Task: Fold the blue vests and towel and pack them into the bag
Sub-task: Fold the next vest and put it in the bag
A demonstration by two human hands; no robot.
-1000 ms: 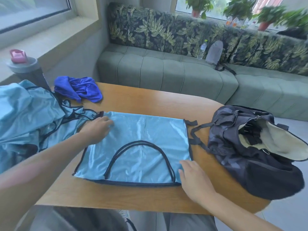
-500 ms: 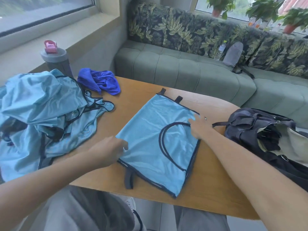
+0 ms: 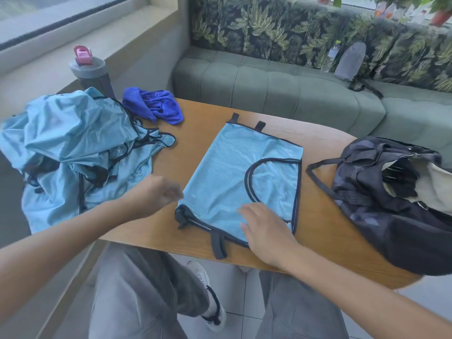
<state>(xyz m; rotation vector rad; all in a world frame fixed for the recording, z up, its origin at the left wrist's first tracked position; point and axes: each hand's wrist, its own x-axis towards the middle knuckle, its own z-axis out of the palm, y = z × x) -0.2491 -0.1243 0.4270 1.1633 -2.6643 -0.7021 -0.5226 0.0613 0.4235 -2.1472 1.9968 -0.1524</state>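
A heap of vests [image 3: 68, 152] and a towel [image 3: 156, 107] lie left on the table [image 3: 318, 231]. The blurred left hand [image 3: 156, 192], loosely curled, holds nothing; the right hand [image 3: 264, 231] presses flat on a folded vest [image 3: 232, 177]. The bag [image 3: 391, 199] gapes at right.

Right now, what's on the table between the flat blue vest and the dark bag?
Only bare wood of the table, seen from the head camera, between the flat vest and the bag, apart from the bag's thin strap.

The vest [image 3: 234, 177] is slightly shiny fine-mesh cloth, the towel [image 3: 154, 107] matt plush cloth, the table [image 3: 315, 216] smooth wood.
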